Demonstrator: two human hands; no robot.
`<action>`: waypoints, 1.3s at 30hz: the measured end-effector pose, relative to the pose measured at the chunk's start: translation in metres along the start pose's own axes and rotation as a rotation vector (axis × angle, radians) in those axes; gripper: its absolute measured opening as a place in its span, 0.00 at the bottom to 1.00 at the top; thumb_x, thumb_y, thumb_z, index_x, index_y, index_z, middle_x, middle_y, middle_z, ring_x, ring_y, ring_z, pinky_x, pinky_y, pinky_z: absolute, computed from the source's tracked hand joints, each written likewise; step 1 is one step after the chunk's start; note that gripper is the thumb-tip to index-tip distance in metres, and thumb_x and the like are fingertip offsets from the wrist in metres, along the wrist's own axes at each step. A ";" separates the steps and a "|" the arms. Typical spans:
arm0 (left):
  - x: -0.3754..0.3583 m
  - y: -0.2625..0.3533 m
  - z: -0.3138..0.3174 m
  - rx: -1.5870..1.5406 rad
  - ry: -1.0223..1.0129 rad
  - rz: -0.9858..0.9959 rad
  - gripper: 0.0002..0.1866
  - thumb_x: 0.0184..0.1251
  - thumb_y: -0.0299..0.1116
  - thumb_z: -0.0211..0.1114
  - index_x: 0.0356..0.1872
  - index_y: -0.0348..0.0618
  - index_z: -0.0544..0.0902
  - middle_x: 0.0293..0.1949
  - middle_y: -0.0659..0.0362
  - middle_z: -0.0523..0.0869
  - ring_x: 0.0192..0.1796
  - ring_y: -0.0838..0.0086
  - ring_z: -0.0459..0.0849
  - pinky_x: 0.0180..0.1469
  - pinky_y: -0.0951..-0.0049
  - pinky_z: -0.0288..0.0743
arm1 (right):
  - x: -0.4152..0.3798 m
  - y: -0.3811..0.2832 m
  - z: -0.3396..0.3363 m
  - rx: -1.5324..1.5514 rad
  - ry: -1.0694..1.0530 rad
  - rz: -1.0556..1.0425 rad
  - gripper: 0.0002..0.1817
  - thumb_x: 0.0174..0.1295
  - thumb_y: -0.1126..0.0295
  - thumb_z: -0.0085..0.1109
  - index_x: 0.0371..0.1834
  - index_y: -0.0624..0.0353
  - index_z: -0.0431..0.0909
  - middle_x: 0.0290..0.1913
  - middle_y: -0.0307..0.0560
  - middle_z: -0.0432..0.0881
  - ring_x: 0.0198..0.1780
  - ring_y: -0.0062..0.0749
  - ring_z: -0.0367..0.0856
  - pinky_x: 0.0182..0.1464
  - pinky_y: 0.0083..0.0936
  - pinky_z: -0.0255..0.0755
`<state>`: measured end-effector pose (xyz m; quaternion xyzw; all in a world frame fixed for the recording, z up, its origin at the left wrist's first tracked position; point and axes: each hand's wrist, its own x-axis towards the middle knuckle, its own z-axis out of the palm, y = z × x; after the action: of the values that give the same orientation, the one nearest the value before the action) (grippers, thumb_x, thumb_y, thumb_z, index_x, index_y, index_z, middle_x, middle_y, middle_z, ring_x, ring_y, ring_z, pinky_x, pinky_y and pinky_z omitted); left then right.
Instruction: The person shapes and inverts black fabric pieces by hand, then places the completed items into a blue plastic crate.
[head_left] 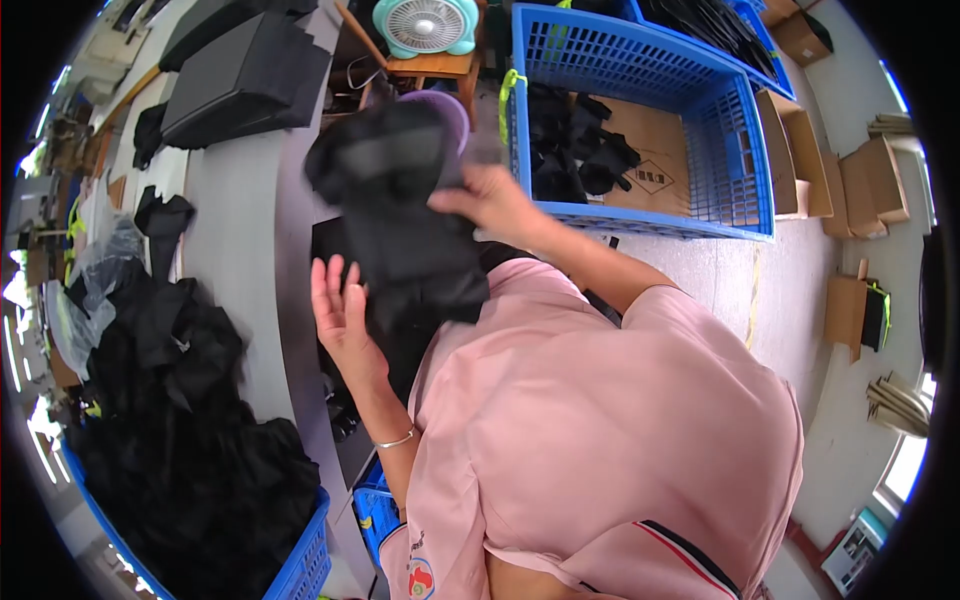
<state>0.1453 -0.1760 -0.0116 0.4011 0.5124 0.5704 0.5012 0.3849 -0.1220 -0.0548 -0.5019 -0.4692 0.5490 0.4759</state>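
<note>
My right hand (490,205) pinches the edge of a black cloth piece (410,225), thumb on top. The cloth hangs in front of my body, blurred by motion, with its folded upper end toward the far side. My left hand (345,320) is open, its fingers spread and pointing up, right at the cloth's lower left edge. A bracelet sits on the left wrist. Behind the cloth, a purple basin (445,115) shows in part.
To my left runs a grey table (240,210) with a dark machine-like box (235,85) and heaped black cloth (170,340). A blue crate (305,565) of black cloth stands lower left. Ahead right is another blue crate (645,215); a fan (425,25) stands on a stool.
</note>
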 end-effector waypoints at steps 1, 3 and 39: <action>-0.003 0.004 0.002 0.017 0.005 -0.019 0.27 0.73 0.26 0.61 0.71 0.34 0.68 0.67 0.47 0.74 0.67 0.65 0.76 0.63 0.67 0.73 | 0.001 -0.004 -0.026 -0.178 0.098 -0.019 0.14 0.64 0.63 0.68 0.41 0.66 0.84 0.32 0.40 0.85 0.37 0.19 0.81 0.39 0.25 0.75; -0.008 0.001 -0.003 0.061 0.019 -0.049 0.26 0.74 0.30 0.60 0.71 0.36 0.68 0.67 0.47 0.75 0.66 0.62 0.77 0.63 0.67 0.74 | 0.014 0.023 -0.081 0.013 0.258 -0.100 0.13 0.64 0.68 0.67 0.45 0.66 0.83 0.40 0.38 0.86 0.41 0.17 0.80 0.46 0.21 0.77; -0.049 -0.072 -0.055 0.208 -0.108 -0.665 0.19 0.73 0.32 0.64 0.61 0.37 0.80 0.60 0.55 0.82 0.59 0.69 0.81 0.59 0.70 0.74 | -0.200 0.319 -0.235 0.389 0.606 1.069 0.35 0.62 0.52 0.64 0.66 0.62 0.66 0.69 0.59 0.65 0.71 0.48 0.64 0.66 0.53 0.66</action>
<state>0.1124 -0.2365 -0.0884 0.2906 0.6433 0.2986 0.6423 0.6111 -0.3459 -0.3642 -0.7037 0.1092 0.6195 0.3303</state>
